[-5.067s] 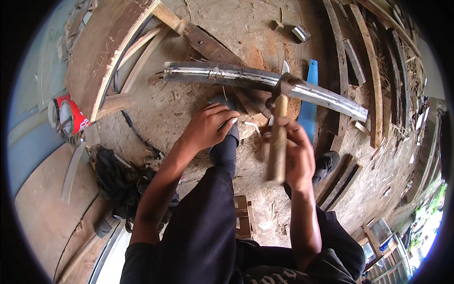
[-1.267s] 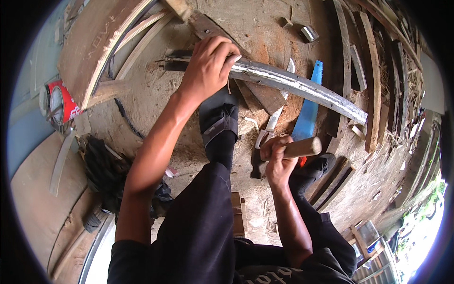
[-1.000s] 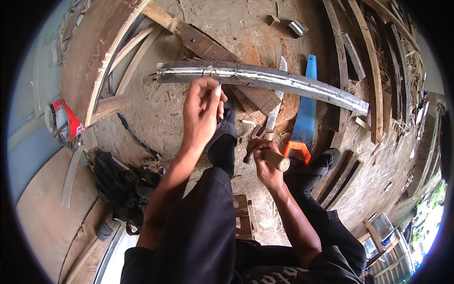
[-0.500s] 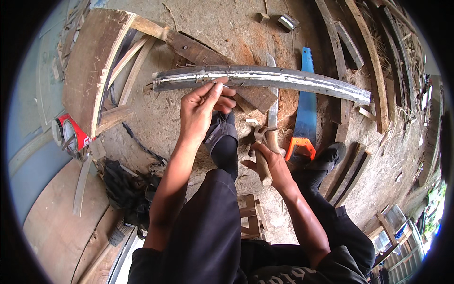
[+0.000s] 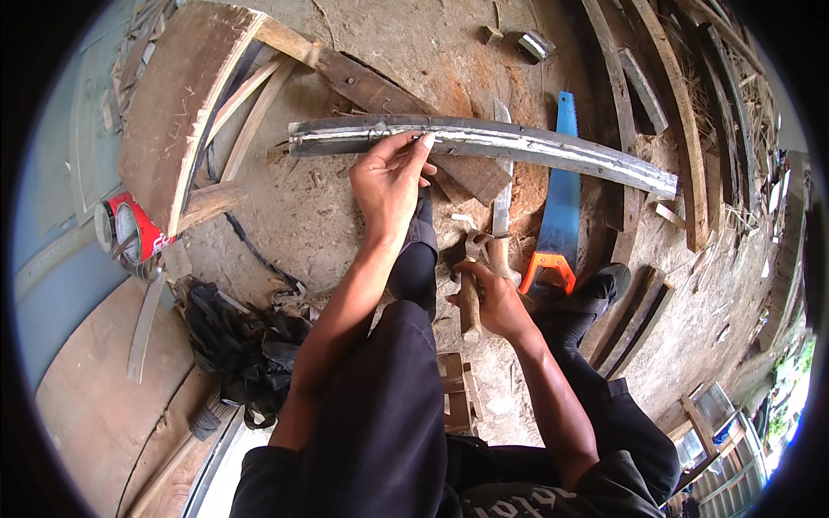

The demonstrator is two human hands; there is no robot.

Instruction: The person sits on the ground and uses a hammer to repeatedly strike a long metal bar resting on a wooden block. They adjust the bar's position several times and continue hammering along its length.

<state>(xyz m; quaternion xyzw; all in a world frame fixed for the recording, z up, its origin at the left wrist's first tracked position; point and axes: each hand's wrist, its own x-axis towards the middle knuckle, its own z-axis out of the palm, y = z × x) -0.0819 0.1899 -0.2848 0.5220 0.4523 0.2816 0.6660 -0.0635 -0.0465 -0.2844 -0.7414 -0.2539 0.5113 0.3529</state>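
My left hand (image 5: pixel 390 181) is closed in a pinch at the middle of a curved dark wooden beam (image 5: pixel 553 154) with a white strip along its length. Between the fingertips is a small thin piece that looks like a nail, mostly hidden. Dark specks and bent wire-like bits dot the beam. My right hand (image 5: pixel 499 302) grips a claw hammer by its wooden handle (image 5: pixel 470 311), head pointing away from me, low above the floor. Just past that hand lies a long-bladed knife (image 5: pixel 502 203) with a wooden handle, its blade passing under the beam.
Right of the knife lies a handsaw (image 5: pixel 560 211) with an orange handle. A brown plank (image 5: pixel 471 177) runs under the beam toward a wooden frame (image 5: pixel 173 104) at the left. Red cans (image 5: pixel 142 233) and a black bag (image 5: pixel 233 337) sit at left; timber lengths (image 5: pixel 678 112) lie at right.
My left hand has moved right and slightly farther along, its fingertips now down at the white strip. The hammer has swung a little, its handle end now pointing more straight toward me.
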